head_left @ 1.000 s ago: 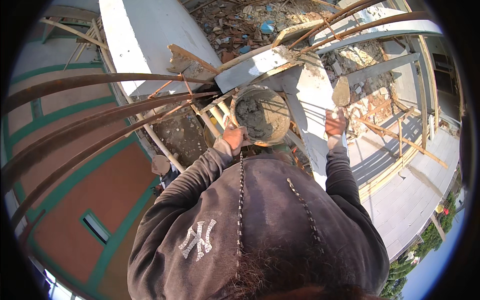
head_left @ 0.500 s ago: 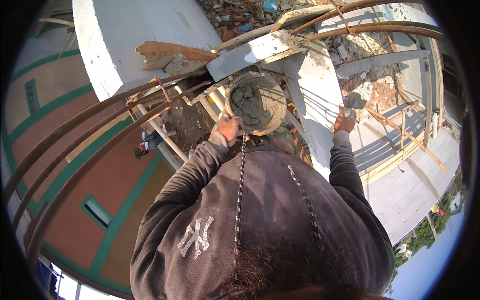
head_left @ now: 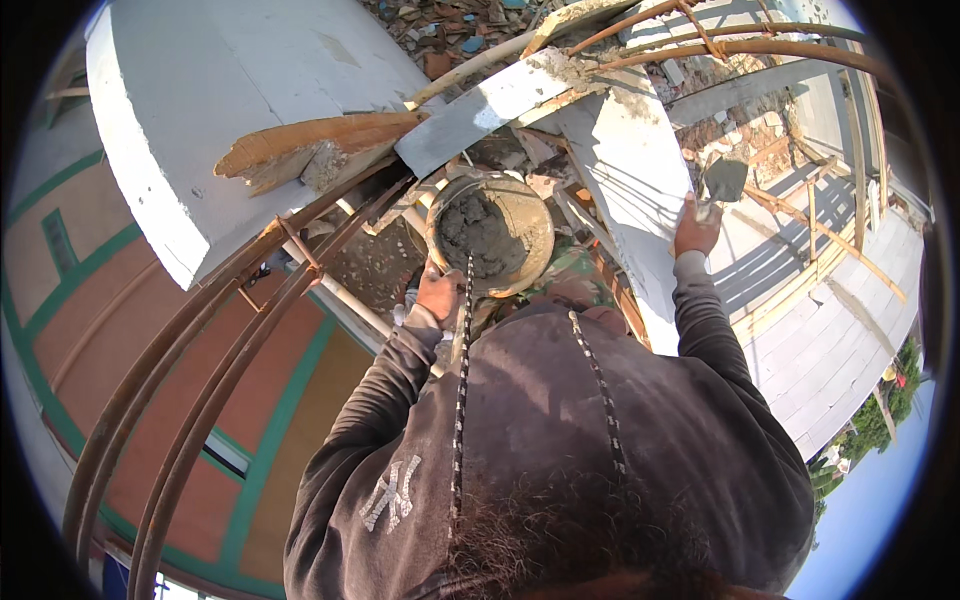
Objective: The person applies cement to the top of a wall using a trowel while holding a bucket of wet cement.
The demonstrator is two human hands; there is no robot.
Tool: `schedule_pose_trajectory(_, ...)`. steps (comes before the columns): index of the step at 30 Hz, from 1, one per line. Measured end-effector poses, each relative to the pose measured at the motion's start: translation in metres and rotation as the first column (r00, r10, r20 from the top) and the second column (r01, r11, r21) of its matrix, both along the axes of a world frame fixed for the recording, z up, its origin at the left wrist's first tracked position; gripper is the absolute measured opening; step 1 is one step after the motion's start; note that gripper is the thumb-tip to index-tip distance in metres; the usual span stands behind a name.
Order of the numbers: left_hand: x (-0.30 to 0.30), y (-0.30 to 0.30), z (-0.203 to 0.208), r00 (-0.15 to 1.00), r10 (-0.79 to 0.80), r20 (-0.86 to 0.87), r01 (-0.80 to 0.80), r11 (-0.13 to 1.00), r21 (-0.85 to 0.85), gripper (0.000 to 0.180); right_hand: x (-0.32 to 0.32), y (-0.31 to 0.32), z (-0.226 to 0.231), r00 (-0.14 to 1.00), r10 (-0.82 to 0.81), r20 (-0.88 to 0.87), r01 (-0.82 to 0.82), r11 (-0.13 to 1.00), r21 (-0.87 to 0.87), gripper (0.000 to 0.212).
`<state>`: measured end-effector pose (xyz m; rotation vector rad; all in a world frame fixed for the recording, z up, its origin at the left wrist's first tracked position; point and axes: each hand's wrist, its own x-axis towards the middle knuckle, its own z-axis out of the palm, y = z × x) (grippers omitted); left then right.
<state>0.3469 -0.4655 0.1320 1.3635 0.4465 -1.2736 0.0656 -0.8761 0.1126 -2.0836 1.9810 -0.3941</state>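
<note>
A round bucket (head_left: 537, 225) with wet grey mortar (head_left: 482, 236) in it is in front of my chest, tipped so that its mouth faces up toward me. My left hand (head_left: 438, 292) is closed on the near left part of its rim. Out to the right, my right hand (head_left: 697, 228) is wrapped round the handle of a trowel (head_left: 725, 180), whose dark grey blade points away from me. The handle itself is mostly hidden in my fist. Beside that hand lies a pale wall block surface (head_left: 632, 190) in sunlight.
Rusty steel bars (head_left: 190, 440) curve along the left and more bars (head_left: 760, 46) cross the far right. A splintered plank (head_left: 310, 140) juts out ahead. Rubble (head_left: 440, 35) lies far below, and bamboo poles (head_left: 350, 308) stand beneath the bucket.
The view has shifted slightly. The trowel blade now shows larger and more upright above my right hand. My left hand stays on the bucket's rim, and the bucket appears a little farther left.
</note>
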Motion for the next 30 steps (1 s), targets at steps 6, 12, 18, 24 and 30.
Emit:
schedule_pose_trajectory(6, -0.017, 0.058, -0.042, 0.987, 0.114, -0.109, -0.111, 0.993, 0.030, 0.046, -0.004, -0.002, 0.001, 0.997, -0.008, -0.082, 0.013, 0.998, 0.062, 0.075)
schedule_pose_trajectory(12, -0.022, 0.092, -0.033, 0.785, -0.467, 0.407, 0.421, 0.884, 0.201, 0.027, 0.000, -0.006, -0.001, 0.995, 0.018, -0.094, -0.015, 0.999, 0.028, 0.069)
schedule_pose_trajectory(18, -0.034, 0.123, -0.049, 0.368, -0.603, 0.708, 0.468, 0.778, 0.419, 0.023, -0.035, -0.051, -0.032, 0.839, 0.254, -0.482, -0.132, 0.953, 0.272, 0.059)
schedule_pose_trajectory(24, -0.064, 0.163, -0.051, 0.803, 0.090, 0.589, -0.111, 0.994, 0.001, 0.030, 0.049, 0.064, 0.055, 0.894, 0.430, 0.125, -0.422, 0.902, -0.087, 0.034)
schedule_pose_trajectory(30, -0.069, 0.150, 0.036, 0.863, 0.391, 0.322, -0.376, 0.920, -0.110, 0.064, 0.119, 0.221, 0.125, 0.443, 0.827, 0.347, -0.848, 0.260, 0.462, 0.034)
